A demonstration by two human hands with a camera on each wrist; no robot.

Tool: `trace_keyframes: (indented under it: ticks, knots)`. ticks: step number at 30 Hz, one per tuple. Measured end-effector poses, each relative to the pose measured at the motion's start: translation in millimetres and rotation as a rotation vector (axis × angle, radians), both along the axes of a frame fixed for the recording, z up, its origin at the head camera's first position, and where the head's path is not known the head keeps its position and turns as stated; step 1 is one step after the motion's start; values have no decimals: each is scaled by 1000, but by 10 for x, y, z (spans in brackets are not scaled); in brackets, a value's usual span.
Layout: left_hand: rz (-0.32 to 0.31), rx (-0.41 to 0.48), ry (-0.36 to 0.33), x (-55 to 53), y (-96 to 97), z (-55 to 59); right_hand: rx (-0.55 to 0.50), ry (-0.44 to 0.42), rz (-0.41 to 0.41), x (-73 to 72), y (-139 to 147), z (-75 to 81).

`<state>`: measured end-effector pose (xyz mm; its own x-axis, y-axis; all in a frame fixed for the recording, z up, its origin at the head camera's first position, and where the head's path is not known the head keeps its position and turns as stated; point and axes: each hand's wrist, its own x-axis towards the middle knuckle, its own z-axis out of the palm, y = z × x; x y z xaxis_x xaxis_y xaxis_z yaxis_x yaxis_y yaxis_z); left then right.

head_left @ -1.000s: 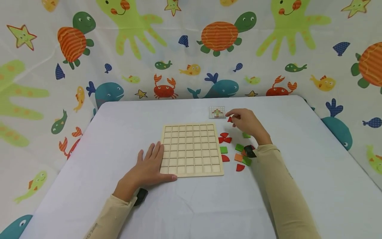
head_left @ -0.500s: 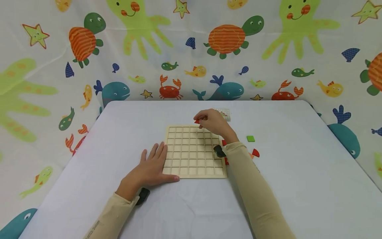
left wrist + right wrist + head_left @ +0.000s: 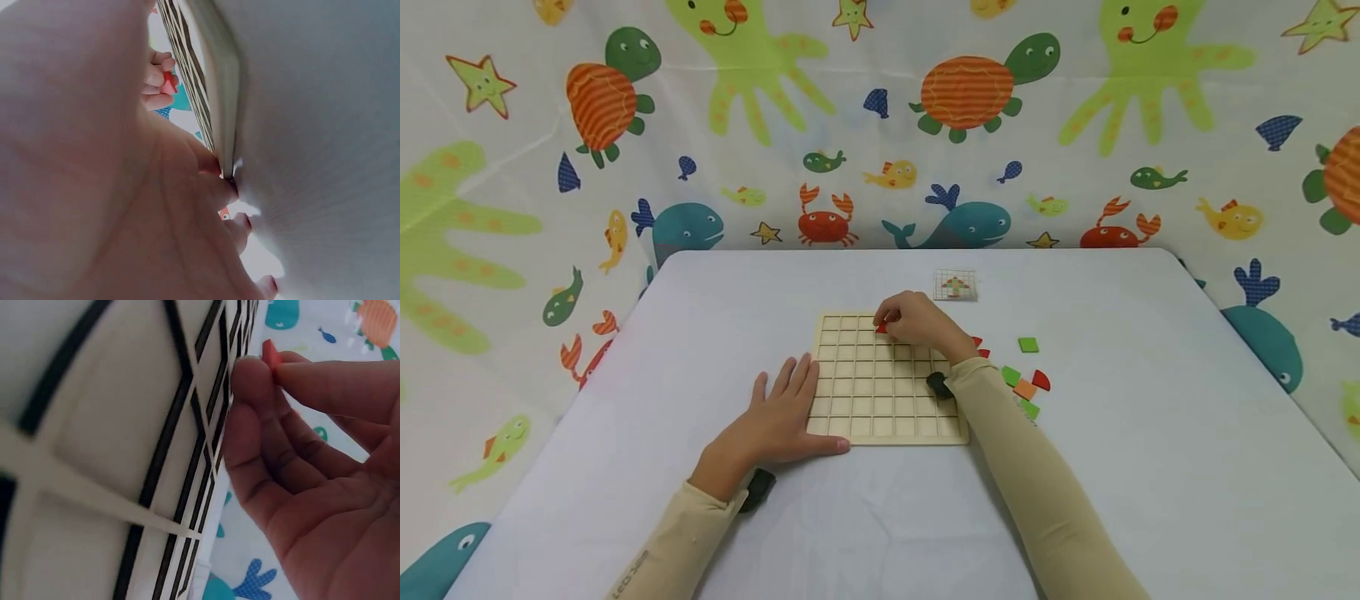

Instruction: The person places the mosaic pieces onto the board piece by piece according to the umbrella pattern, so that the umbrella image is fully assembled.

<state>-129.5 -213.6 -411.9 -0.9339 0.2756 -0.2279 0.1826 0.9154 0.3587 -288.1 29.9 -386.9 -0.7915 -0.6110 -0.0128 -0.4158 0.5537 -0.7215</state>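
Note:
A square wooden grid board (image 3: 883,387) lies flat on the white table. My left hand (image 3: 775,421) has its fingers straight and spread along the board's left edge, with the thumb at the front left corner. Over the far rows of the board, my right hand (image 3: 917,321) pinches a small red piece (image 3: 882,328) between thumb and fingers. The right wrist view shows this red piece (image 3: 271,354) at the fingertips, close to the grid. In the left wrist view the board's edge (image 3: 225,87) meets the left fingers.
Behind the board lies a small pattern card (image 3: 955,285). Right of it are loose pieces: a green square (image 3: 1028,344), an orange square (image 3: 1025,389), a red quarter-round piece (image 3: 1041,380) and several others, some hidden by the right forearm. A sea-animal print cloth (image 3: 775,167) hangs behind the table.
My right hand has carried the red piece left from beside the card, then lowered it toward the board's far rows. The left hand stays at the board's edge.

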Motion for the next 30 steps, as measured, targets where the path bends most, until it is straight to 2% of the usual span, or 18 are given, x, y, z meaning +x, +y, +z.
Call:
trace_keyframes:
  ticks: [5,18,30]
  knots:
    - [-8,1,-3,4,-7,-19,43,-7,-6,28,-14,-16]
    - [-8,-7,1,-9,-16,-12,56,6,37,10,-2,-34]
    - [-15,-9,9,-7,-15,4,62,26,11,2,-35,-87]
